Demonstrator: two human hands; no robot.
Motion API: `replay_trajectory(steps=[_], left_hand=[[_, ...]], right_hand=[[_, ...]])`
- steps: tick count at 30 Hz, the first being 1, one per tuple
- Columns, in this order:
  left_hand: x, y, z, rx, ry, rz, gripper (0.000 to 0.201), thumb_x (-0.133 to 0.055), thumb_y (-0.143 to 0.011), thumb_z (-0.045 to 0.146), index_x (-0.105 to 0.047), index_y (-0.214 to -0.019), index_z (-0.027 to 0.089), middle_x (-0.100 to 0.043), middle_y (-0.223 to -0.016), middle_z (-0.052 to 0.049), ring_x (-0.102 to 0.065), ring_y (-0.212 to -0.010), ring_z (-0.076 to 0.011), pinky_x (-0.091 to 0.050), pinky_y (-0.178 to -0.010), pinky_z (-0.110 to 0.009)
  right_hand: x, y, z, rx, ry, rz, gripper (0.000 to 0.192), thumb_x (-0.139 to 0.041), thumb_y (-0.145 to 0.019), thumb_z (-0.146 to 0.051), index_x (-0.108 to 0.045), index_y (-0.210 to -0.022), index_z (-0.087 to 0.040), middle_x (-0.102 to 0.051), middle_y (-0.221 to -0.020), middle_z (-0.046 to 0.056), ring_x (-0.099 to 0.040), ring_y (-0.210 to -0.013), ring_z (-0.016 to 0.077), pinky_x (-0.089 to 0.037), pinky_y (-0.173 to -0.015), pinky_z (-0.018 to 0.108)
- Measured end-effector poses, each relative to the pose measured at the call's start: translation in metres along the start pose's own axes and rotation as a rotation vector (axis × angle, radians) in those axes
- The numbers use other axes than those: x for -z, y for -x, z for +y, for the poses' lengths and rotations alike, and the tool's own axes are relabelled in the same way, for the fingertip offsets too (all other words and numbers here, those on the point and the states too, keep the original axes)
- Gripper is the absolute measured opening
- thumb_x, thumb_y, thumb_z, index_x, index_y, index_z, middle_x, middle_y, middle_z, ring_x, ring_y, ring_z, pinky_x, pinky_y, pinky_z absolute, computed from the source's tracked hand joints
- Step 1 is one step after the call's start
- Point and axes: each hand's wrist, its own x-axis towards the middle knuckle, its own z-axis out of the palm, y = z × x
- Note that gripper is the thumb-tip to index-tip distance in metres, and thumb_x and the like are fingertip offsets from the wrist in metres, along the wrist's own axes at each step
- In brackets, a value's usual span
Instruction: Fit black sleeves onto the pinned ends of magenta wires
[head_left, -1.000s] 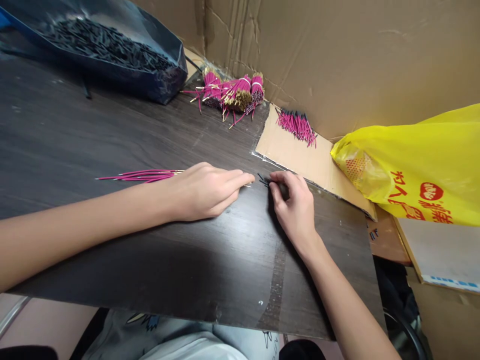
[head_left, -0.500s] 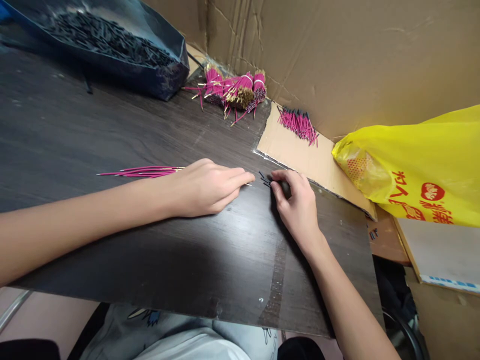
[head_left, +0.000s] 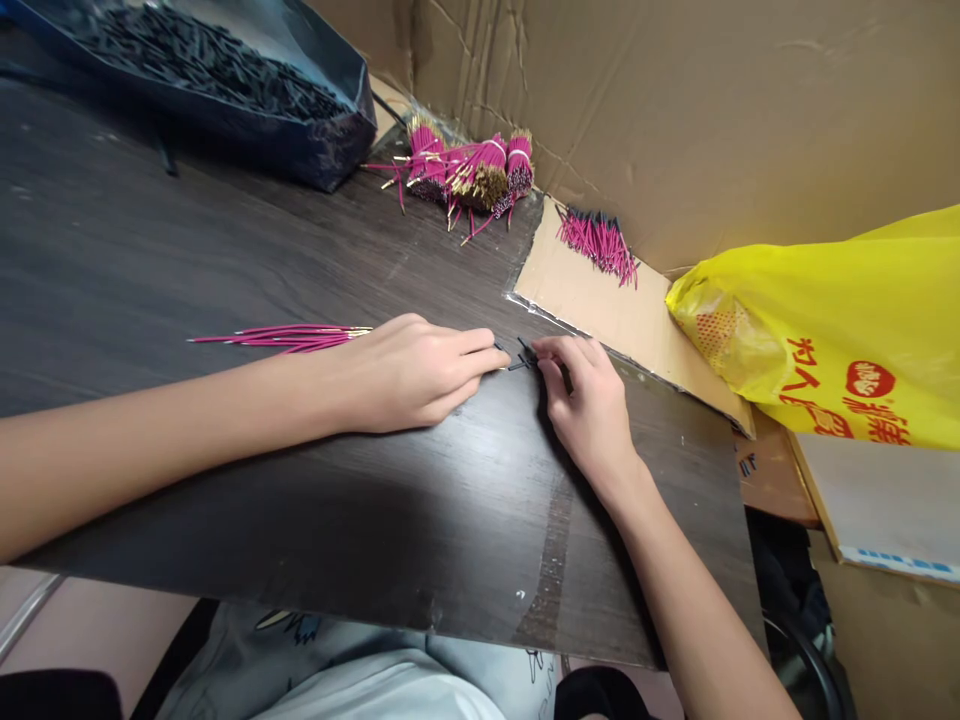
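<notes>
My left hand (head_left: 431, 375) rests low over the dark table with its fingers pressed together. A pinkish-red wire is pinched there, mostly covered by the fingers; a short black sleeve (head_left: 514, 366) lies at its tip. Behind my left wrist is a loose row of pink wires (head_left: 300, 337) with gold ends. Facing it from the right, my right hand (head_left: 589, 390) has thumb and forefinger closed at small black sleeves (head_left: 524, 346). Which sleeve the right fingers grip is hard to see.
A dark blue bag (head_left: 330, 150) of black sleeves sits at upper left. Tied bundles of pink wires (head_left: 480, 175) stand by the cardboard wall. Black-tipped wires (head_left: 600, 245) lie on a cardboard strip (head_left: 577, 300). A yellow bag (head_left: 840, 320) is at right.
My right hand has shifted slightly left, toward the left fingertips. A black sleeve now lies at the left fingertips, where a bare metal tip showed before.
</notes>
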Motion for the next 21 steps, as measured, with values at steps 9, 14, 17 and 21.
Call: replay_trajectory(steps=[9, 14, 17, 21], left_hand=[[0.001, 0.000, 0.001, -0.015, -0.008, -0.025, 0.043, -0.038, -0.107, 0.027, -0.066, -0.140, 0.024, -0.074, -0.115, -0.005, -0.070, -0.084, -0.0152, -0.042, -0.065, -0.030], [-0.005, -0.001, -0.001, -0.023, -0.017, 0.025, 0.040, -0.041, -0.106, 0.028, -0.070, -0.134, 0.024, -0.074, -0.107, -0.003, -0.067, -0.078, -0.0143, -0.038, -0.062, -0.029], [-0.007, -0.002, -0.001, -0.011, 0.003, 0.032, 0.038, -0.042, -0.106, 0.029, -0.071, -0.131, 0.025, -0.075, -0.107, -0.003, -0.066, -0.078, -0.0135, -0.038, -0.063, -0.028], [-0.005, -0.003, 0.001, 0.000, -0.003, 0.019, 0.041, -0.040, -0.106, 0.028, -0.071, -0.133, 0.024, -0.076, -0.111, -0.003, -0.069, -0.080, -0.0148, -0.041, -0.064, -0.029]], right_hand=[[-0.004, 0.001, -0.003, -0.088, 0.090, 0.032, 0.005, -0.064, -0.104, -0.019, -0.068, -0.103, -0.019, -0.073, -0.108, 0.008, -0.058, -0.105, 0.0275, -0.049, -0.098, 0.045], [-0.008, -0.002, -0.005, -0.053, 0.144, -0.016, 0.013, -0.053, -0.106, -0.014, -0.063, -0.098, -0.018, -0.070, -0.103, 0.010, -0.056, -0.100, 0.0277, -0.048, -0.095, 0.045], [-0.012, -0.003, -0.006, -0.014, 0.233, -0.053, 0.019, -0.044, -0.107, -0.012, -0.060, -0.099, -0.016, -0.069, -0.106, 0.014, -0.053, -0.101, 0.0297, -0.048, -0.094, 0.047], [-0.015, -0.002, -0.005, -0.011, 0.269, -0.064, 0.021, -0.039, -0.108, -0.014, -0.058, -0.101, -0.016, -0.067, -0.108, 0.016, -0.051, -0.102, 0.0305, -0.048, -0.093, 0.047]])
